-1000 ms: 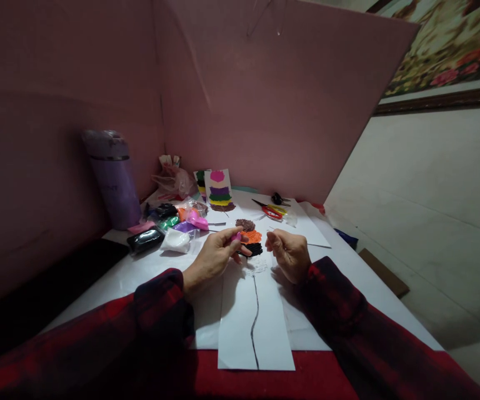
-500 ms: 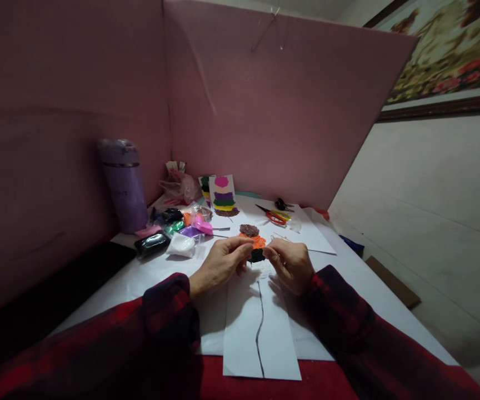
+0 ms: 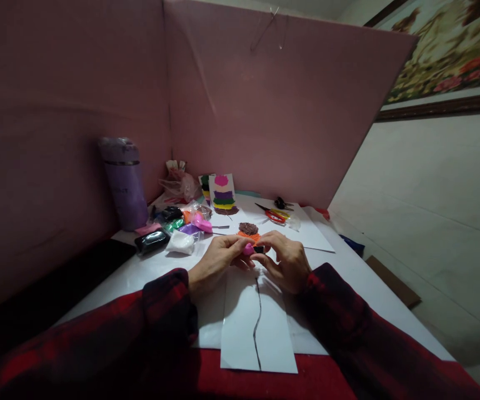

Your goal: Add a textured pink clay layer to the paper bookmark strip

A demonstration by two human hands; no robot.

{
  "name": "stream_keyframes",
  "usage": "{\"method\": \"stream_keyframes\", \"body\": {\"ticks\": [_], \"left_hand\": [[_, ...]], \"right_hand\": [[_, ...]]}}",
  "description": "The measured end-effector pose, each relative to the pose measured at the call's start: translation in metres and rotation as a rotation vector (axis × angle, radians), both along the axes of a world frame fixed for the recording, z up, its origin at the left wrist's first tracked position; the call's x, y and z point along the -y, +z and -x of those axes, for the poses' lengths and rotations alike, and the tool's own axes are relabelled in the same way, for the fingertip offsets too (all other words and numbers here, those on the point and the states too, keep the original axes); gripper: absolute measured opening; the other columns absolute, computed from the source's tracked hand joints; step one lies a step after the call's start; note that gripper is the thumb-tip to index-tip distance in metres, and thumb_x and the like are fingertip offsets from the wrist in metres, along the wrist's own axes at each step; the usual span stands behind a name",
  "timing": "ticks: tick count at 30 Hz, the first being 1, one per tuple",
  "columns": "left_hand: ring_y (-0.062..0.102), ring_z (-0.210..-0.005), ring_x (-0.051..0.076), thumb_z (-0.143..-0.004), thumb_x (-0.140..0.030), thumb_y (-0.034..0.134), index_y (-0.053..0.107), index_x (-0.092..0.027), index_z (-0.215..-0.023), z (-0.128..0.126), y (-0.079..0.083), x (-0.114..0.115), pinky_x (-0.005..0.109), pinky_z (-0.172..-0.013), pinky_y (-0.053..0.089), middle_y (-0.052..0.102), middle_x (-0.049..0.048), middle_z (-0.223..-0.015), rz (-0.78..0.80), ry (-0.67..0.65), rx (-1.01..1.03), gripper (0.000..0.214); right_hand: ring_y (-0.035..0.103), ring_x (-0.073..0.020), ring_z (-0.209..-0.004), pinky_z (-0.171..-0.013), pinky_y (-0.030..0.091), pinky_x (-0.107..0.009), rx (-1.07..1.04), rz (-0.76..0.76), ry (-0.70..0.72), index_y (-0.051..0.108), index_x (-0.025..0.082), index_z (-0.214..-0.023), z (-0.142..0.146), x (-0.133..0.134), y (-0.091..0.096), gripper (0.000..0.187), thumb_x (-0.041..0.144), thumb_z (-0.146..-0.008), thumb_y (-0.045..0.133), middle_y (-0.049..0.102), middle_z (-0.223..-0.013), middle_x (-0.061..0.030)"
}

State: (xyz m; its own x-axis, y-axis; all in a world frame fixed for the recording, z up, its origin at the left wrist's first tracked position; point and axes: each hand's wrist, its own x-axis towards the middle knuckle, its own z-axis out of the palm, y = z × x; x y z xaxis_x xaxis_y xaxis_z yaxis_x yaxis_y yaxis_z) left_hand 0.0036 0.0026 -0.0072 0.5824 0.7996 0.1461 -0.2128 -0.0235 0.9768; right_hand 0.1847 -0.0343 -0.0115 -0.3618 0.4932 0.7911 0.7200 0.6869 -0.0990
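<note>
A small lump of pink modelling clay [image 3: 248, 249] is pinched in the fingers of my left hand [image 3: 219, 258]. My right hand [image 3: 286, 260] curves round from the other side, its thumb and forefinger closed against the same lump. Beneath both hands lies a white paper card [image 3: 240, 339] with a wavy black line [image 3: 257, 322] drawn down it. At its far end are textured clay patches: brown [image 3: 248, 228], orange [image 3: 245, 235] and black [image 3: 259, 250], the last partly hidden by my fingers.
Bagged clay in several colours, including a black pack [image 3: 151, 243] and a white pack [image 3: 180, 243], lies to the left near a purple bottle [image 3: 125, 189]. A striped card [image 3: 224, 194] leans at the back. Red-handled scissors [image 3: 274, 216] rest at the back right.
The pink clay now shows between my fingers, where it was hidden before. My right hand has moved slightly left and turned, its fingers arching higher. The card sits a little higher in view.
</note>
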Motion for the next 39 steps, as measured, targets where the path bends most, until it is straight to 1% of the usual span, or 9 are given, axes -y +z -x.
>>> {"method": "stream_keyframes", "body": {"ticks": [7, 12, 15, 19, 22, 28, 33, 36, 39], "left_hand": [[0.064, -0.065, 0.011, -0.062, -0.027, 0.085, 0.069, -0.009, -0.088, 0.0002, -0.0018, -0.0014, 0.024, -0.067, 0.049, 0.069, 0.0055, -0.078, 0.156, -0.025, 0.127, 0.035], [0.067, -0.074, 0.014, -0.069, -0.032, 0.081, 0.068, -0.011, -0.095, 0.0, 0.0002, 0.0001, 0.029, -0.075, 0.052, 0.07, 0.0066, -0.085, 0.126, -0.059, 0.129, 0.037], [0.068, -0.074, 0.016, -0.071, -0.039, 0.078, 0.068, -0.01, -0.095, 0.0006, 0.004, 0.0022, 0.026, -0.068, 0.053, 0.07, 0.0071, -0.082, 0.097, -0.036, 0.056, 0.039], [0.065, -0.059, 0.013, -0.067, -0.044, 0.079, 0.067, -0.009, -0.079, 0.0015, 0.0069, 0.0028, 0.023, -0.058, 0.05, 0.068, 0.0061, -0.067, 0.035, -0.033, -0.05, 0.039], [0.063, -0.054, 0.013, -0.065, -0.05, 0.079, 0.066, -0.01, -0.075, 0.0012, 0.006, 0.0015, 0.023, -0.056, 0.049, 0.066, 0.0052, -0.06, 0.019, -0.022, -0.056, 0.044], [0.063, -0.055, 0.012, -0.068, -0.049, 0.077, 0.067, -0.01, -0.083, 0.0001, 0.0045, 0.0015, 0.022, -0.053, 0.048, 0.069, 0.0069, -0.073, 0.01, -0.011, -0.062, 0.044], [0.057, -0.047, 0.011, -0.064, -0.054, 0.077, 0.061, -0.01, -0.071, 0.0005, 0.0048, 0.0016, 0.023, -0.049, 0.047, 0.062, 0.0024, -0.059, 0.003, -0.019, -0.068, 0.047], [0.057, -0.05, 0.01, -0.067, -0.058, 0.074, 0.063, -0.009, -0.073, 0.0002, 0.0062, 0.0019, 0.022, -0.049, 0.046, 0.063, 0.0035, -0.066, -0.007, -0.02, -0.065, 0.05], [0.055, -0.049, 0.008, -0.066, -0.052, 0.077, 0.065, -0.008, -0.076, 0.0, 0.0058, 0.0012, 0.02, -0.048, 0.043, 0.063, 0.0024, -0.066, -0.033, -0.022, -0.066, 0.047]], "right_hand": [[0.065, -0.0191, -0.082, -0.067, 0.053, -0.029, 0.052, -0.041, -0.011, 0.062, 0.018, -0.098, 0.0002, 0.0005, -0.0024, 0.02, 0.035, -0.088, 0.063, 0.067, -0.096, -0.0095], [0.065, -0.0187, -0.084, -0.068, 0.053, -0.029, 0.076, -0.04, -0.051, 0.062, 0.018, -0.094, 0.0024, 0.0018, -0.0009, 0.008, 0.023, -0.09, 0.057, 0.067, -0.095, -0.0095], [0.065, -0.0173, -0.082, -0.065, 0.052, -0.027, 0.059, -0.053, -0.058, 0.06, 0.019, -0.093, 0.0037, 0.0025, 0.0002, 0.008, 0.021, -0.092, 0.053, 0.067, -0.097, -0.0093], [0.065, -0.0178, -0.08, -0.064, 0.052, -0.028, 0.057, -0.062, -0.026, 0.058, 0.018, -0.09, 0.0038, 0.0022, 0.0005, 0.005, 0.023, -0.091, 0.057, 0.067, -0.094, -0.0092], [0.065, -0.0184, -0.08, -0.065, 0.052, -0.029, 0.051, -0.038, -0.022, 0.058, 0.018, -0.091, 0.0033, 0.0018, 0.0007, 0.008, 0.026, -0.09, 0.06, 0.066, -0.093, -0.0097], [0.065, -0.0163, -0.077, -0.061, 0.05, -0.025, 0.057, -0.054, -0.022, 0.059, 0.018, -0.089, 0.0024, 0.0012, 0.0016, 0.004, 0.021, -0.09, 0.057, 0.067, -0.091, -0.0088], [0.065, -0.0165, -0.077, -0.064, 0.051, -0.026, 0.053, -0.081, -0.007, 0.06, 0.017, -0.09, 0.0007, -0.0003, 0.0008, 0.009, 0.026, -0.091, 0.059, 0.067, -0.09, -0.0089], [0.065, -0.016, -0.078, -0.064, 0.051, -0.025, 0.057, -0.075, -0.012, 0.06, 0.017, -0.09, -0.0001, -0.001, -0.0004, 0.008, 0.024, -0.092, 0.056, 0.067, -0.091, -0.0086], [0.065, -0.0158, -0.078, -0.063, 0.05, -0.025, 0.073, -0.094, 0.001, 0.06, 0.017, -0.089, -0.0009, -0.0012, -0.0012, 0.009, 0.023, -0.092, 0.053, 0.068, -0.092, -0.0081]]}}
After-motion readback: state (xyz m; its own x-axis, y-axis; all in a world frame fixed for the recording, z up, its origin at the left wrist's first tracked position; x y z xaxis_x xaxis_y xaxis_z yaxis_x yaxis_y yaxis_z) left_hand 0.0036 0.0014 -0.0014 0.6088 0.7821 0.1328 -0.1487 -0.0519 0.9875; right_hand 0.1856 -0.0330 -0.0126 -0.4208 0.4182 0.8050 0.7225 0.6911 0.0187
